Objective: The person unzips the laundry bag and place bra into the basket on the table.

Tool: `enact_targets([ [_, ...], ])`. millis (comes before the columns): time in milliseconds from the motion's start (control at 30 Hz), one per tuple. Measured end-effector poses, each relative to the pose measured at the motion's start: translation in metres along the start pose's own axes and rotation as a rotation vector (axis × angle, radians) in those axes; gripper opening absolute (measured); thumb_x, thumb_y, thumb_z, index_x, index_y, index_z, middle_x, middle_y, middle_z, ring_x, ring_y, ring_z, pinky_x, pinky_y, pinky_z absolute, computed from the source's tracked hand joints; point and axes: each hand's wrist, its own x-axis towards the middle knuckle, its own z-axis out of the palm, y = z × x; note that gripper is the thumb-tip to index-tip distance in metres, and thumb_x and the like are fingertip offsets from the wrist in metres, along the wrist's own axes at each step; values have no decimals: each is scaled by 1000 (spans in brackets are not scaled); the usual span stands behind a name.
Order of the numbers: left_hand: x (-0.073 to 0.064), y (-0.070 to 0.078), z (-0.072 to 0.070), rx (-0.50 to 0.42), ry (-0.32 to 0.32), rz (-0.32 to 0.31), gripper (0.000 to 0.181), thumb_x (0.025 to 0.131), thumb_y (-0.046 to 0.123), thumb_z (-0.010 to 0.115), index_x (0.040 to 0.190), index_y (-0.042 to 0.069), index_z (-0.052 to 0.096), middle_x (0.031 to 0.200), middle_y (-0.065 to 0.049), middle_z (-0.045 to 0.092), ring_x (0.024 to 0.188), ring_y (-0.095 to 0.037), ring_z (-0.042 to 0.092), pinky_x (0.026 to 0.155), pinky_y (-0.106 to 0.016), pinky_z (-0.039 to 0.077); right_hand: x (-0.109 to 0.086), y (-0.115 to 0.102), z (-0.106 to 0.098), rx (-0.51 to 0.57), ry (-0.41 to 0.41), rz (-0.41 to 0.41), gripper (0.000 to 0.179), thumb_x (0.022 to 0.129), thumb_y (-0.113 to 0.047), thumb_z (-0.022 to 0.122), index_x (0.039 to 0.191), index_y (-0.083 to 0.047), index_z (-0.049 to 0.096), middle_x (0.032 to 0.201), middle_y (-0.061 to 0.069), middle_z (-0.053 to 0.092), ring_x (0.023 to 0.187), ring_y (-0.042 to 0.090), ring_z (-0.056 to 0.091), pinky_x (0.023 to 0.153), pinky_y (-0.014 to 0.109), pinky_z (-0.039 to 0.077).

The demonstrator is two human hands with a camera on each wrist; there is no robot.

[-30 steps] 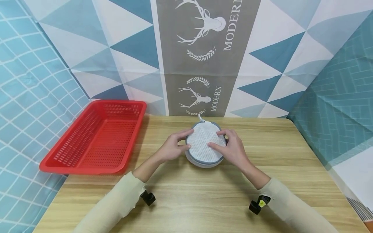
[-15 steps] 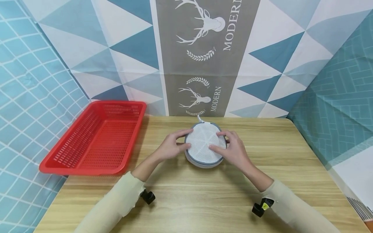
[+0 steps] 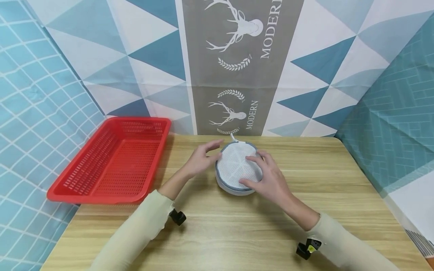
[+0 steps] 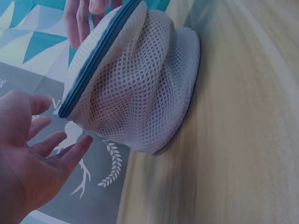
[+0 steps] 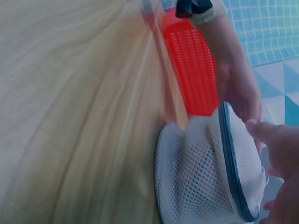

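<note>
A round white mesh laundry bag (image 3: pixel 234 168) with a blue-grey zipped rim stands on the table, its flat lid facing up. In the left wrist view the mesh side of the laundry bag (image 4: pixel 135 79) looks slightly creased. My left hand (image 3: pixel 199 161) is at the bag's left edge, its fingers spread and loosely bent; the left wrist view shows this hand (image 4: pixel 32 149) apart from the rim. Over the lid's right part is my right hand (image 3: pixel 272 180), thumb and forefinger spread. Whether its fingertips touch the lid I cannot tell.
A red plastic basket (image 3: pixel 149 177) with slotted walls stands at the table's left side. Patterned cloth (image 3: pixel 162 67) hangs behind the wooden table (image 3: pixel 217 233). A white loop (image 3: pixel 233 137) sticks out from the bag's far edge.
My left hand's fingers have come off the laundry bag's left edge and lifted slightly. My right hand has shifted a little on the lid side, its thumb lower. The bag stays in place.
</note>
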Motion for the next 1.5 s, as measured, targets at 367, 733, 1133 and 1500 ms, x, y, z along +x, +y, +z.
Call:
enact_targets([
  [367, 11, -7, 4, 10, -7, 16, 51, 110, 8, 66, 160, 0, 58, 166, -22, 61, 156, -46, 58, 132, -60, 47, -10, -5, 7, -111, -31, -106, 77, 78, -38, 105, 146, -17, 74, 172, 27, 49, 163, 57, 44, 113, 73, 58],
  [733, 9, -5, 8, 17, -32, 23, 44, 112, 6, 63, 155, -1, 64, 157, -22, 69, 147, -43, 67, 123, -53, 58, -12, -2, 10, -168, -34, -134, 80, 76, -39, 106, 147, -19, 74, 171, 28, 48, 158, 54, 51, 105, 67, 65],
  [1133, 3, -5, 7, 45, -12, 21, 43, 110, 6, 66, 153, 1, 66, 151, -22, 74, 141, -42, 72, 119, -54, 60, -8, 6, 4, -175, -76, -216, 80, 78, -41, 105, 148, -21, 72, 171, 27, 49, 154, 53, 56, 101, 66, 66],
  [1500, -16, -1, 6, 48, 28, -29, 44, 107, 8, 71, 151, 4, 69, 146, -20, 77, 140, -41, 73, 118, -54, 61, -1, 19, -7, -174, -153, -299, 80, 78, -35, 105, 149, -22, 71, 173, 23, 49, 152, 53, 59, 96, 64, 68],
])
